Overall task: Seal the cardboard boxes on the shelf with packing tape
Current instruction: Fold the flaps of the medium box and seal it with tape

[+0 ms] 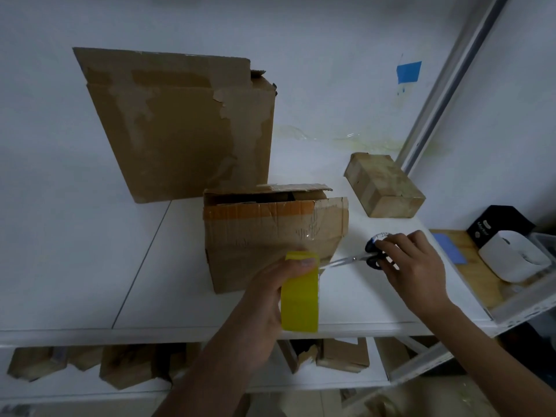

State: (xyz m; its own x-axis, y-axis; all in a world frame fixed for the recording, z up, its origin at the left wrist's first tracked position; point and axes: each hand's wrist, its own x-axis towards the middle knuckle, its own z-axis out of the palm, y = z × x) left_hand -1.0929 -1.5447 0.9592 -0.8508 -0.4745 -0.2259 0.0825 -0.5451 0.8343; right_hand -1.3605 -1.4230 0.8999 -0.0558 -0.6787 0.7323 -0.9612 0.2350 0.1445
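On top shelf (90, 266), 3 boxes (264, 242); L hand (264, 296) grips 1 tape roll (299, 302), R hand (418, 266) grips 1 scissors (355, 259).

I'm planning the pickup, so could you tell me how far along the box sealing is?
Done: the small box at the right looks closed and taped. In hand: the left hand holds the yellow tape roll, clear tape seems stretched to the middle box, and the right hand holds scissors at it. Left: the middle box's top flaps gape open, and the large box behind has a flap standing up.

Scissor handles (374, 261) partly under right hand (419, 266)
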